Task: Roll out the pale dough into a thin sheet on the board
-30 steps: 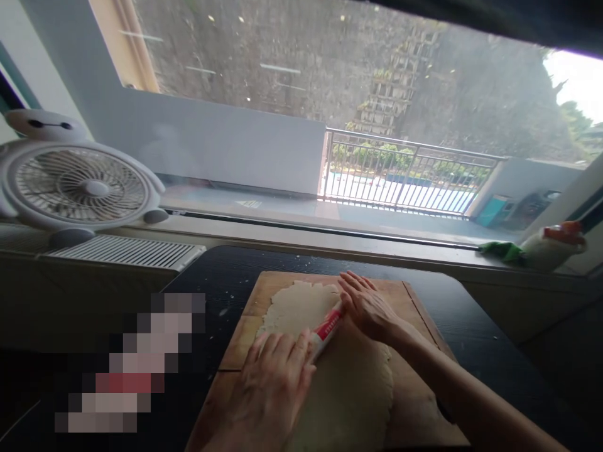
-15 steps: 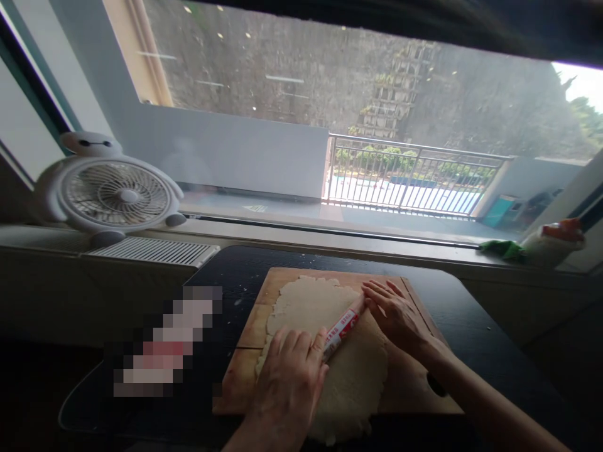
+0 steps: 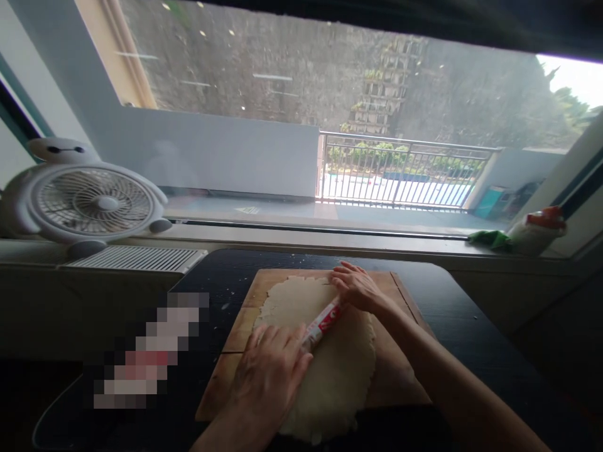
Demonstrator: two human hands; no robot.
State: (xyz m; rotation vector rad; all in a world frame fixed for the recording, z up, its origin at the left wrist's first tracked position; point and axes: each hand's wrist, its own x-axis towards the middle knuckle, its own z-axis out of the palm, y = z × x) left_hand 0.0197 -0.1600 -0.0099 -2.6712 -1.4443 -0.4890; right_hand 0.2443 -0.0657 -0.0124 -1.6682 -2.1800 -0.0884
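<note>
A wide, thin sheet of dough (image 3: 330, 383) with ragged edges covers much of a wooden cutting board (image 3: 400, 370) and hangs past its near edge. Slantwise across the dough lies a rolling pin (image 3: 325, 319) in a wrapper with red and white print. My left hand (image 3: 273, 364) is closed over the pin's near end, fingers pointing forward. At the far end, my right hand (image 3: 355, 287) is closed over the pin with its fingertips reaching beyond it. Both palms hide the pin's ends.
The board rests on a black table (image 3: 464, 326) sprinkled with white specks. A blurred-out item (image 3: 146, 351) lies at the left. By the window stand a white fan (image 3: 106, 202), a green cloth (image 3: 490, 239) and a white container with an orange-red top (image 3: 539, 229).
The rolling pin and both hands have shifted up the dough, toward its far left part. My right hand has moved furthest. The whole view has swung slightly to the right.
</note>
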